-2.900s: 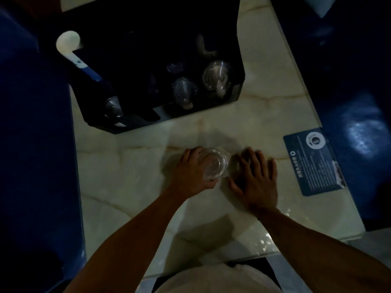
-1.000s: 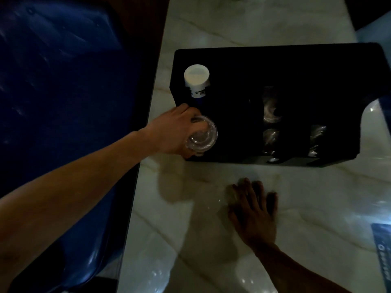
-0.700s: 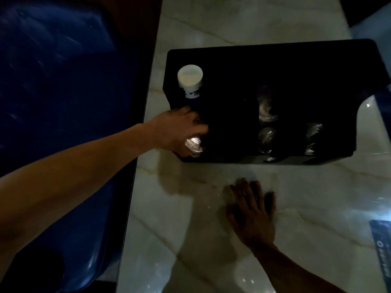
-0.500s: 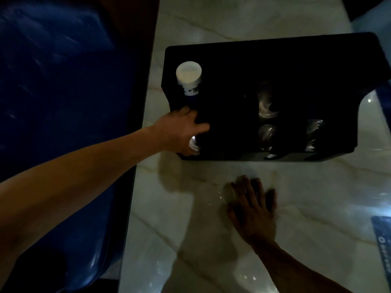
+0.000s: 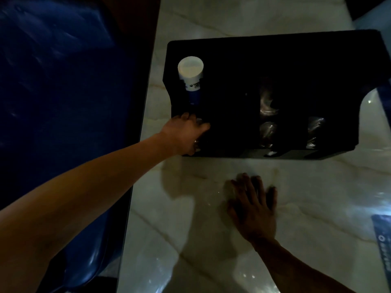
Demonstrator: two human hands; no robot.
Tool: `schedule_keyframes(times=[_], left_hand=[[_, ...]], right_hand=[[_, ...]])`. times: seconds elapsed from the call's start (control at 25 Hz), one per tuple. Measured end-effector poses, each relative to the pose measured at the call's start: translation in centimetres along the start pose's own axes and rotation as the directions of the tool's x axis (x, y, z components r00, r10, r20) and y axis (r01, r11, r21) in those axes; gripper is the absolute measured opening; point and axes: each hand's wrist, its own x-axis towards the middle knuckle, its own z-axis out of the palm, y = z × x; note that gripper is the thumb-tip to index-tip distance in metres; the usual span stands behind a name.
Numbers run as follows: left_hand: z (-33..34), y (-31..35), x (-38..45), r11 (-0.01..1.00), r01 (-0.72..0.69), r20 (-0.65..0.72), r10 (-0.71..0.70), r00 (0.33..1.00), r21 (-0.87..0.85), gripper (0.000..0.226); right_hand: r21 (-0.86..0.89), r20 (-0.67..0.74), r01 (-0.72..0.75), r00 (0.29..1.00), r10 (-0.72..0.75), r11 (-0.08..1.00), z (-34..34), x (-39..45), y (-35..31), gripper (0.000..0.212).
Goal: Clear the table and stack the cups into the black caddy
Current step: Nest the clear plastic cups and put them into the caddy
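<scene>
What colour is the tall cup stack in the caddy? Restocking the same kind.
White with a blue lower band, tall cup stack, head view.

Nothing in this dim view can be read for certain. The white-and-blue paper cup stack (image 5: 191,81) standing in the left end of the black caddy (image 5: 296,49) carries a dark printed mark on its white band, too small and blurred to make out. A blue card (image 5: 384,246) lying on the marble surface (image 5: 317,208) at the right edge shows a small white ring emblem and lines of pale print, but the letters are too faint and cut off by the frame to tell.
</scene>
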Motion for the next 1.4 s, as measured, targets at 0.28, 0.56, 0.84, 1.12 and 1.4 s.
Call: schedule_keyframes(times=[0.28,0.56,0.84,1.12,1.4], left_hand=[[-0.8,0.3,0.0,0.997,0.038,0.092,-0.044,0.995,0.063,0.082],[-1.6,0.2,-1.4,0.994,0.061,0.05,-0.066,0.997,0.087,0.074],[-3.3,-0.8,-0.6,0.998,-0.046,0.129,0.053,0.99,-0.05,0.065],[-2.6,-1.4,0.0,0.996,-0.078,0.117,0.073,0.99,0.038,0.072],[-1.5,-1.1,0.2,0.997,-0.066,0.062,0.064,0.996,0.027,0.075]], right_hand=[[-0.014,-0.021,0.008,1.0,-0.009,1.0,0.7,0.1,0.2,0.071],[-0.007,-0.024,0.002,1.0,-0.002,1.0,0.7,0.2,0.2,0.068],[0.015,-0.025,0.0,1.0,0.001,1.0,0.5,0.1,0.1,0.069],[0.038,-0.056,0.007,0.998,-0.005,0.999,0.4,0.1,-0.1,0.07],[0.008,-0.071,0.003,0.997,-0.002,1.0,0.6,0.0,0.0,0.07]])
